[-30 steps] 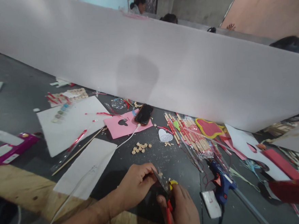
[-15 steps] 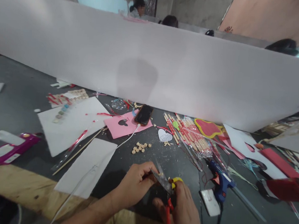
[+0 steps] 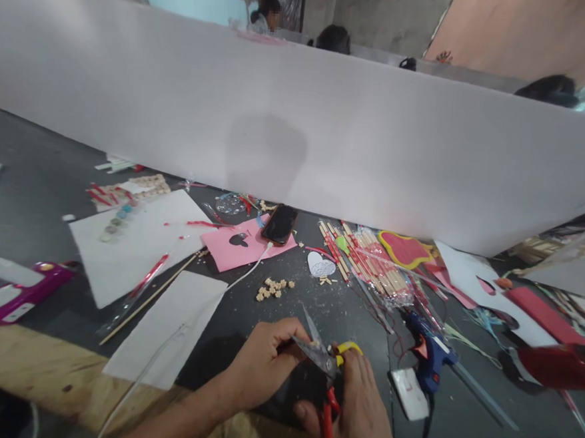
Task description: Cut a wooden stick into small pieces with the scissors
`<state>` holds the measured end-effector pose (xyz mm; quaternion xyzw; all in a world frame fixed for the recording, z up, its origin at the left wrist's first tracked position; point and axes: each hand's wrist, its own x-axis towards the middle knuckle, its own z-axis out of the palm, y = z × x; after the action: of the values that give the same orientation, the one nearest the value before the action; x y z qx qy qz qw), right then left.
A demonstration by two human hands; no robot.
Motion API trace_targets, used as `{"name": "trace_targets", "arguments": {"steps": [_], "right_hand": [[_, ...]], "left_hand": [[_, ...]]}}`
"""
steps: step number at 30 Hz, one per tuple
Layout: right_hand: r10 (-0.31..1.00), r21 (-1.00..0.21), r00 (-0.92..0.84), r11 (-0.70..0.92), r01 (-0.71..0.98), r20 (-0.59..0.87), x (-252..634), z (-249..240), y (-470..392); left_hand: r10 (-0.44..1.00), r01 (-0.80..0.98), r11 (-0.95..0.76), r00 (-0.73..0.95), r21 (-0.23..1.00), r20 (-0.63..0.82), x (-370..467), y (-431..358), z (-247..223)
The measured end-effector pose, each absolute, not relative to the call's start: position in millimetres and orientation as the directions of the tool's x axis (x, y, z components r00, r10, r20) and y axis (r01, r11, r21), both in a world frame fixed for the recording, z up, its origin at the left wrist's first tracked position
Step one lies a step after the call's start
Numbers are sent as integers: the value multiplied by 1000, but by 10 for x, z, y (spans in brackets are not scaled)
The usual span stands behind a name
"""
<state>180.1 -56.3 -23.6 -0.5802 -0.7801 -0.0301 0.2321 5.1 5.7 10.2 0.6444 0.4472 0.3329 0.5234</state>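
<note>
My right hand (image 3: 360, 404) holds scissors (image 3: 319, 355) with red and yellow handles, their blades apart and pointing up and left. At the lower blade, the fingers of my left hand (image 3: 267, 357) are pinched together; whatever is between them is too small to name. Small beige pieces (image 3: 273, 289) lie in a cluster on the dark table (image 3: 246, 306) beyond my hands. A white paper heart (image 3: 320, 265) with drawn lines rests behind them, with a few tiny sticks beside it.
A phone (image 3: 279, 225) with a white cable sits on pink paper (image 3: 225, 246). Bundled sticks (image 3: 377, 265), a blue glue gun (image 3: 430, 359) and a white block (image 3: 410, 393) are at right. A purple glue gun (image 3: 21, 293) lies left. A white panel (image 3: 279, 118) stands behind.
The scissor blades have opened wider near my left fingertips. Both hands stay in nearly the same place, and the view has shifted slightly.
</note>
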Motion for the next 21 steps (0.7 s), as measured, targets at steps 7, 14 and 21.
{"name": "trace_targets", "arguments": {"steps": [7, 14, 21], "right_hand": [[913, -236, -259, 339, 911, 315, 1821, -199, -533], [928, -278, -263, 334, 901, 263, 1834, -245, -562], [957, -345, -170, 245, 906, 234, 1790, -262, -515]], "left_hand": [[927, 225, -61, 373, 972, -28, 64, 51, 83], [927, 252, -44, 370, 967, -54, 75, 58, 61], [923, 261, -67, 383, 963, -40, 76, 59, 84]]}}
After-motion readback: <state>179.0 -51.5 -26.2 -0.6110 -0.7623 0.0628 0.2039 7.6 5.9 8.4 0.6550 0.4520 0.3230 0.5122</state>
